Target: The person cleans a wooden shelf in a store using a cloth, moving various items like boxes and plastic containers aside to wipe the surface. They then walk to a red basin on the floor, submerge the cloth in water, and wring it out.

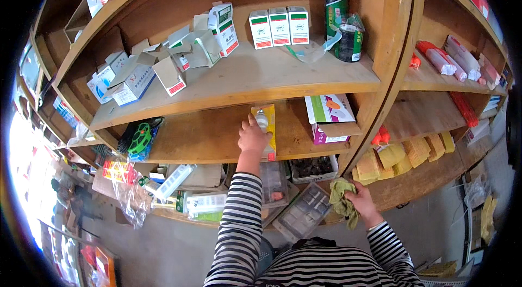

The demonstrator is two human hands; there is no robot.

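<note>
My left hand (253, 136) reaches onto the middle shelf, its fingers curled round a yellow-backed blister pack (269, 140) with a white, bulb-like item (262, 119) at its top. The hand covers the pack's left part. Down at the right, in front of the lower shelf, my right hand (361, 200) is closed on a crumpled green cloth (342, 204), which hangs from the fingers. Close to the cloth, a clear plastic compartment box (305, 212) leans at the shelf's edge.
White boxes (279, 27) and dark green cylinders (336, 7) stand on the upper shelf (261, 72). A purple-and-white carton (329, 118) is right of my left hand, a green reel (140, 138) far left. Packaged goods (174, 181) jut out below. Yellow bundles (389, 159) line the right side.
</note>
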